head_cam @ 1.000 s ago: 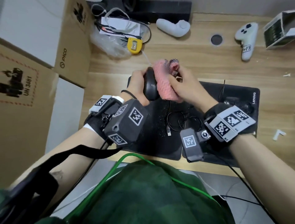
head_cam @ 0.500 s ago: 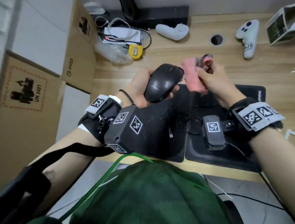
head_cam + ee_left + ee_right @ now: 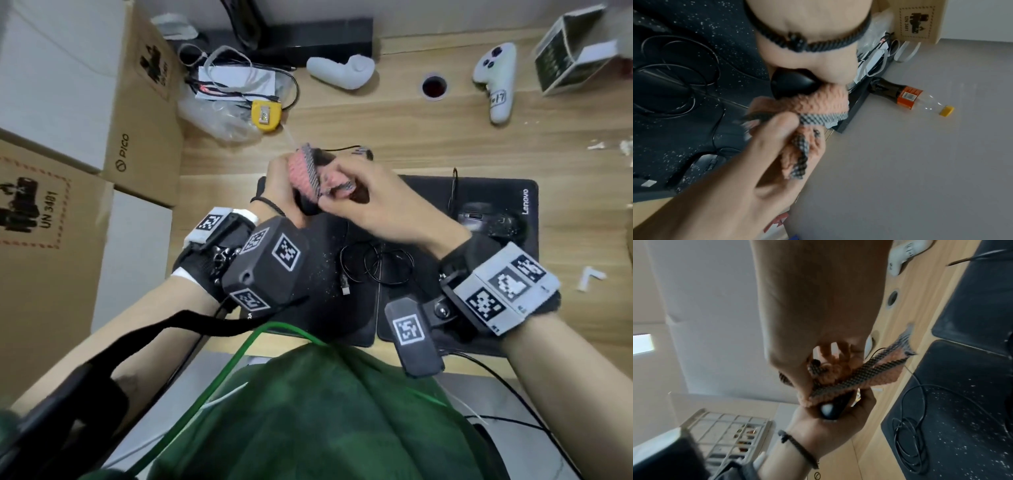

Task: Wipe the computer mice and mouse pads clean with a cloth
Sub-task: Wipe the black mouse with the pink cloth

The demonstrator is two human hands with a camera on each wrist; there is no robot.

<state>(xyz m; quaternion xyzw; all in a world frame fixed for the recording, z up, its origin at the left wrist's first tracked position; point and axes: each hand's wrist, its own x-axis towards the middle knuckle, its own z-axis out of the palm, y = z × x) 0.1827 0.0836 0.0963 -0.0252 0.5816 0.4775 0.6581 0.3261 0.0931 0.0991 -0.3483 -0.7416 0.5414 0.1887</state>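
Wiping is under way above the desk: the person's left hand (image 3: 281, 185) is wrapped around a black plastic computer mouse (image 3: 791, 84), held up off the two black fabric mouse pads (image 3: 329, 274), while the right hand (image 3: 373, 209) clutches a bunched pink knitted cloth with a grey checked border (image 3: 306, 174) and presses it against the mouse's shell. In the left wrist view the thumb pins the cloth and only the rounded rear of the mouse shows; the rest is hidden under fabric and palm.

A second, darker mouse (image 3: 479, 219) lies on the right-hand pad near the Lenovo lettering, well apart from the hands and, I judge, not yet cleaned. Both pads are speckled with pale crumbs, so they look unwiped too.

A thin black cable (image 3: 373, 267) lies in loose coils on the pads just below the hands. I cannot tell whether it belongs to the lifted mouse; if it does, a hard twist could tug it taut and pull against the hold. Scrubbing pressure on a smooth shell held in the air could also squirt the mouse out of the left palm. The cloth's loose corner might snag the scroll wheel. A yellow tape measure (image 3: 265, 114) and a clear crumpled plastic bag (image 3: 219, 116) sit beyond.
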